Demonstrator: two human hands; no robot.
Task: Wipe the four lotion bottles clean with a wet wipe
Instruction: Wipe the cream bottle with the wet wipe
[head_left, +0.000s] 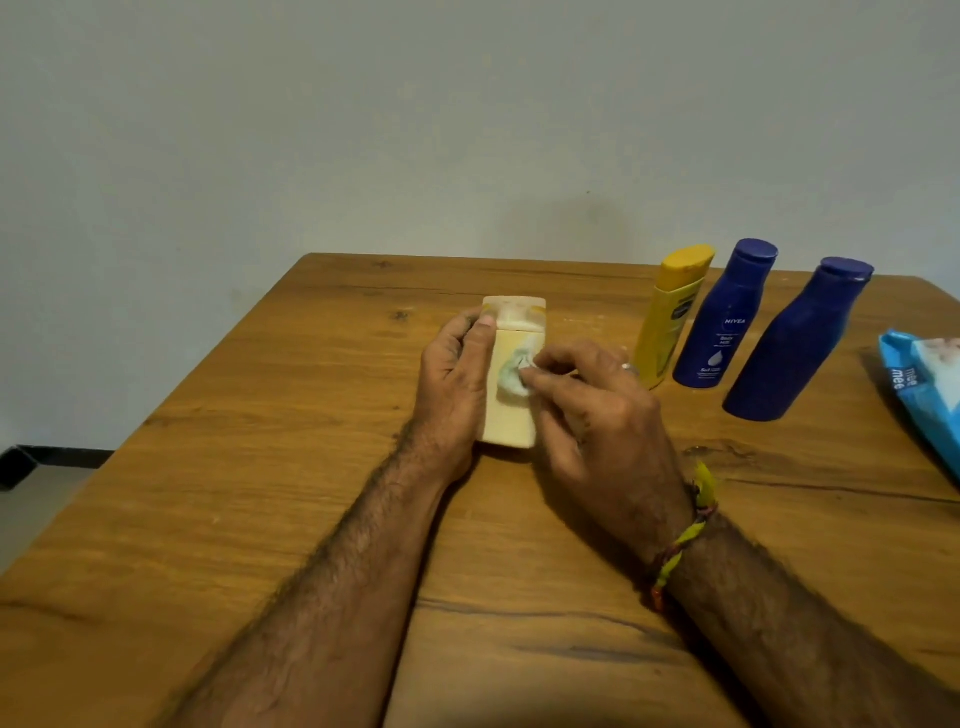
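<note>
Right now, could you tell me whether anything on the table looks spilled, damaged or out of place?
Nothing looks spilled or broken. The yellow bottle and two blue bottles stand upright in a row. The cream bottle is held by the left hand; its cap looks smudged. The right hand wipes it.

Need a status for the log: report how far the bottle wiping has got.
Done: cannot tell. In hand: left hand holds the cream bottle; right hand rubs the wet wipe on it. Left, apparently: yellow bottle and two blue bottles, standing apart.
</note>
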